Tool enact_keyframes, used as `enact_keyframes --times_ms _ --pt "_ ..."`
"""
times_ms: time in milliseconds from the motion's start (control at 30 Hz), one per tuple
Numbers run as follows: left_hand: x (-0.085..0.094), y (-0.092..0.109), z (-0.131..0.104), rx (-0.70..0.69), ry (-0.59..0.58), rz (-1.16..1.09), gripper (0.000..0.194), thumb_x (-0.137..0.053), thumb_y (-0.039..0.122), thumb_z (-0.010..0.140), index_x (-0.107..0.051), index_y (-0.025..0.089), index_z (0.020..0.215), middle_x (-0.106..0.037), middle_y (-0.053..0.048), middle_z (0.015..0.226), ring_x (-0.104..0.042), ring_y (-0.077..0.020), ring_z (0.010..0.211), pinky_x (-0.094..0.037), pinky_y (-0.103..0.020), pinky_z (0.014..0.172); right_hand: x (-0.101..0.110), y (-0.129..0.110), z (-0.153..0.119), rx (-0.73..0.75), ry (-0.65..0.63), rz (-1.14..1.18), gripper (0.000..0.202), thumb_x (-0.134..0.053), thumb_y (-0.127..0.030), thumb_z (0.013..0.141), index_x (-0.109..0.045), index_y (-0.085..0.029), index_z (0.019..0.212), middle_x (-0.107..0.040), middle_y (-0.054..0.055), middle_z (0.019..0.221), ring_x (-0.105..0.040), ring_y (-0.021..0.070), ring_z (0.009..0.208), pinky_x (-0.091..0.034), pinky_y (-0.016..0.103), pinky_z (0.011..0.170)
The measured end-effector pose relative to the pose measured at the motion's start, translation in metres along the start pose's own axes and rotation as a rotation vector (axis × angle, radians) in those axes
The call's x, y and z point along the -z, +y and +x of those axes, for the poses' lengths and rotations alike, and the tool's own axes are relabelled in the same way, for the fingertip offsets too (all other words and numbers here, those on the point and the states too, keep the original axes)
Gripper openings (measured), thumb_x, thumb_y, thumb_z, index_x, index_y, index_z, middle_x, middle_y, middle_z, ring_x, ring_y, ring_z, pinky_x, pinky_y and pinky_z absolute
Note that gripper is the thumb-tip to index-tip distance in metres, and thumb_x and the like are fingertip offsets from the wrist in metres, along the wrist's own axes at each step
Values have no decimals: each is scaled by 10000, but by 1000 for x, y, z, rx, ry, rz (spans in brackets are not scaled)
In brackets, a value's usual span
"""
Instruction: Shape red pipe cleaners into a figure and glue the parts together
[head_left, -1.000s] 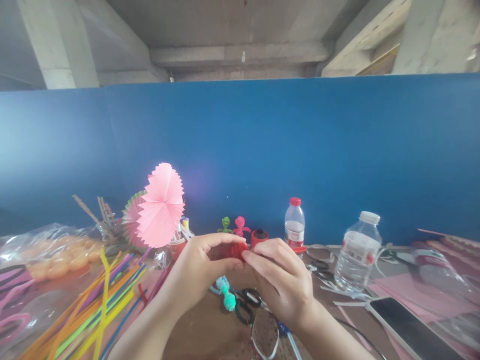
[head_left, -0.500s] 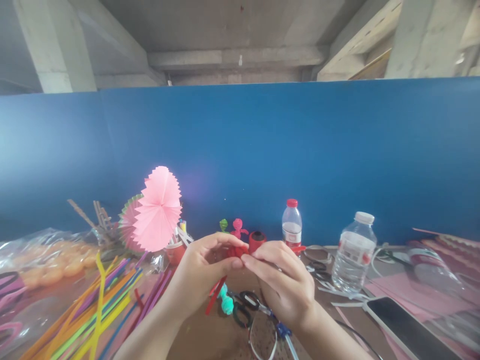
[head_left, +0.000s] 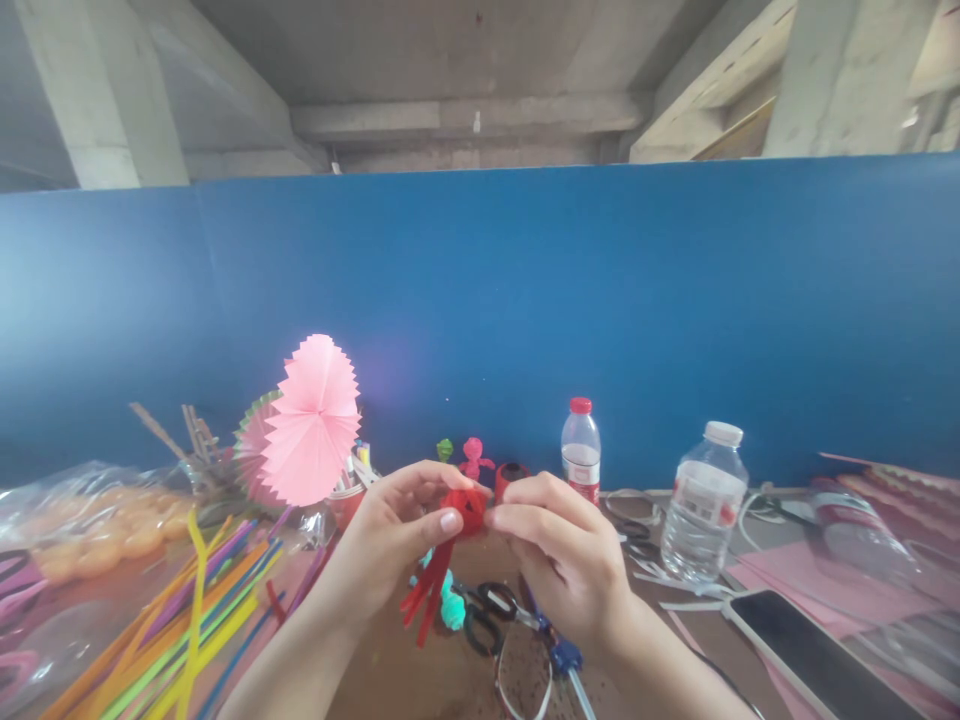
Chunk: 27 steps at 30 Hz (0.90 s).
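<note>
My left hand pinches a red pipe cleaner piece, coiled into a rounded shape, between thumb and fingers. Several loose red ends trail below it. At the coil's right side, the closed fingertips of my right hand pinch its edge; the exact grip is partly hidden. Beneath the hands lie a turquoise twisted pipe cleaner piece and black-handled scissors. A blue-nozzled glue gun is partly covered by my right hand.
Pipe cleaners in many colours spread at left, below a pink paper fan. Behind my hands stand a pink figure and a red roll. At right are a red-capped bottle, a white-capped bottle and a phone.
The red coil has turned in my fingers, showing more of its round side and several hanging ends. The red end that stuck out past my right hand is no longer visible there.
</note>
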<state>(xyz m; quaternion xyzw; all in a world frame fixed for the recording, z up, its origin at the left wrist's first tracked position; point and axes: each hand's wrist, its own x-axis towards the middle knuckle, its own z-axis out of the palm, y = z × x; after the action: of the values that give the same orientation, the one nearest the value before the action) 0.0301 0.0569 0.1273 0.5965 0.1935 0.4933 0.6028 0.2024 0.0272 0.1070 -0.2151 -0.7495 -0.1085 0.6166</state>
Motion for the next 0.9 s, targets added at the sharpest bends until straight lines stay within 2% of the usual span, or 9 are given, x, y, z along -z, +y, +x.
enact_keyframes --times_ms 133,200,300,433,567,667,733,800,900 --pt "1 -1 1 57 -39 4 230 -834 293 618 -742 203 809 -724 -14 763 -651 -142 689 -549 -232 663 6 3 2 26 -88 -119 272 -476 40 829 -636 -179 852 -629 45 784 -532 137 667 -453 277 597" --pt "0 -2 2 64 -31 8 239 -834 311 615 -749 198 807 -726 -24 820 -649 -140 708 -541 -212 644 9 5 2 35 -125 -151 261 -472 29 840 -636 -173 825 -630 44 775 -519 139 665 -444 278 601" --pt "-1 -3 3 55 -3 3 224 -847 297 593 -754 201 774 -708 -23 961 -657 -172 810 -545 -235 700 13 6 3 27 -180 -160 259 -460 14 858 -638 -167 805 -632 47 776 -503 142 674 -439 275 608" --pt "1 -5 3 91 -38 10 128 -813 220 650 -751 193 758 -717 -8 822 -648 -123 689 -534 -213 654 15 7 5 4 -258 -143 277 -438 4 871 -648 -169 816 -626 46 798 -491 142 697 -443 267 624" --pt "5 -4 2 62 -90 98 96 -779 157 686 -740 199 763 -710 -13 835 -643 -147 767 -528 -239 698 16 5 7 -43 -301 -87 309 -424 9 862 -661 -184 817 -621 40 815 -523 141 730 -456 257 640" --pt "9 -1 0 6 -146 245 114 -753 123 709 -733 213 776 -696 -11 854 -631 -144 784 -518 -232 698 17 3 9 -209 -322 -31 228 -509 -8 826 -652 -185 830 -629 27 821 -566 133 732 -462 237 641" --pt "10 2 -1 -41 -160 361 154 -740 104 717 -728 232 802 -693 -5 878 -629 -142 803 -512 -216 694 19 2 9 -387 -345 -97 139 -617 -62 783 -640 -188 837 -633 10 788 -570 137 688 -446 240 607" --pt "11 4 -3 -80 -151 489 190 -727 91 722 -719 246 832 -695 -3 897 -631 -152 846 -508 -217 723 20 1 10 -528 -413 -210 70 -673 -140 766 -626 -192 765 -618 -9 708 -548 140 620 -406 249 559" --pt "9 6 -5 -85 -130 628 193 -703 90 739 -693 243 856 -699 -1 891 -632 -158 869 -503 -224 755 19 -4 12 -620 -523 -268 210 -613 -184 822 -551 -186 621 -567 -26 599 -505 126 552 -345 241 518"
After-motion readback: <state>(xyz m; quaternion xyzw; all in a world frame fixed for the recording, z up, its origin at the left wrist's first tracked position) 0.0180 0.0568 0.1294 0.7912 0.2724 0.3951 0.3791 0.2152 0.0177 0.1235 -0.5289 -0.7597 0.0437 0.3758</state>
